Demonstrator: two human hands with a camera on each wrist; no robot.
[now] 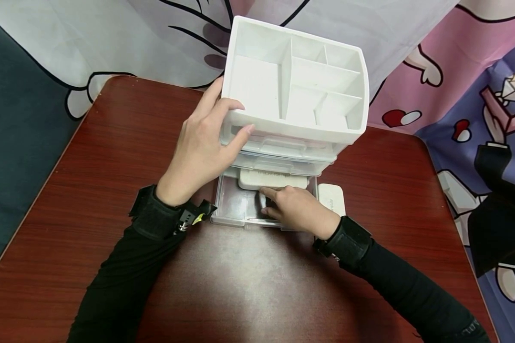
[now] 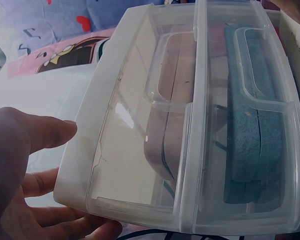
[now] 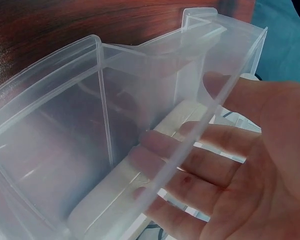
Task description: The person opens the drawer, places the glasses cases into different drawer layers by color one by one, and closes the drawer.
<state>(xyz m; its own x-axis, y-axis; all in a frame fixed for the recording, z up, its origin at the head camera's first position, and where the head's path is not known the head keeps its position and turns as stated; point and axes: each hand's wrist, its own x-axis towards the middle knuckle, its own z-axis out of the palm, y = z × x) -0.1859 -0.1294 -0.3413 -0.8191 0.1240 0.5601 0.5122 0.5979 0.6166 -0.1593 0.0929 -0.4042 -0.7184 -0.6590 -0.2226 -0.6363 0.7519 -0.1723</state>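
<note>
A white drawer organizer (image 1: 300,126) with clear drawers stands on the table. My left hand (image 1: 203,140) grips its front left corner, thumb on the front and index finger over the top rim. The bottom clear drawer (image 1: 233,205) is pulled out. Inside it, toward the back, lies a white oblong case (image 1: 274,179) with rounded ends and a seam along its side (image 3: 107,202). My right hand (image 1: 298,207) reaches into this drawer with fingers extended, fingertips at the case's front edge. A second white case (image 1: 332,197) lies on the table just right of the drawer.
The organizer's top tray (image 1: 257,76) is split into several compartments. Through the upper drawers show a pink case (image 2: 177,110) and a teal case (image 2: 255,130). A printed curtain (image 1: 446,81) hangs behind the brown table (image 1: 111,200).
</note>
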